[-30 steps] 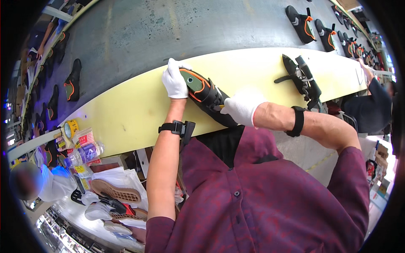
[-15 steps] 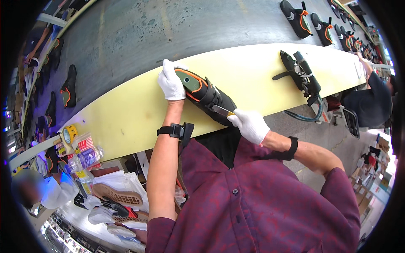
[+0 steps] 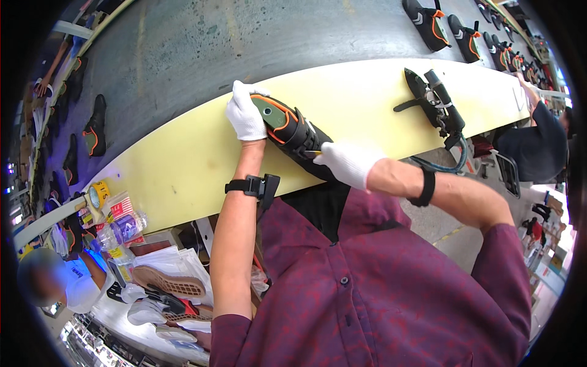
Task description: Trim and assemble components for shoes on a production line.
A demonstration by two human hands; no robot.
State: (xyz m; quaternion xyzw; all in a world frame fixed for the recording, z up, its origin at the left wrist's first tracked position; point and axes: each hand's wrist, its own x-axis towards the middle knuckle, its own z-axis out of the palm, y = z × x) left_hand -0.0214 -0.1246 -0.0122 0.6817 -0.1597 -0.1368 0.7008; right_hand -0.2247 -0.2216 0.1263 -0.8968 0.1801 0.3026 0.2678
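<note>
Left hand (image 3: 246, 113), white glove, grips heel end of black shoe (image 3: 293, 129) with orange collar, green insole. Shoe slants over pale yellow table (image 3: 177, 171), toe toward person. Right hand (image 3: 350, 162), also gloved, pinches slim tool (image 3: 313, 153), mostly hidden, tip at shoe's straps; contact unclear. Black device (image 3: 445, 110) with hose (image 3: 457, 164) lies right on table. Yellow tape roll (image 3: 98, 194) near table's left end, bottle (image 3: 127, 227) just beside. Similar shoes (image 3: 426, 25) on grey surface (image 3: 183, 43) beyond. Co-worker (image 3: 532, 147) far right.
</note>
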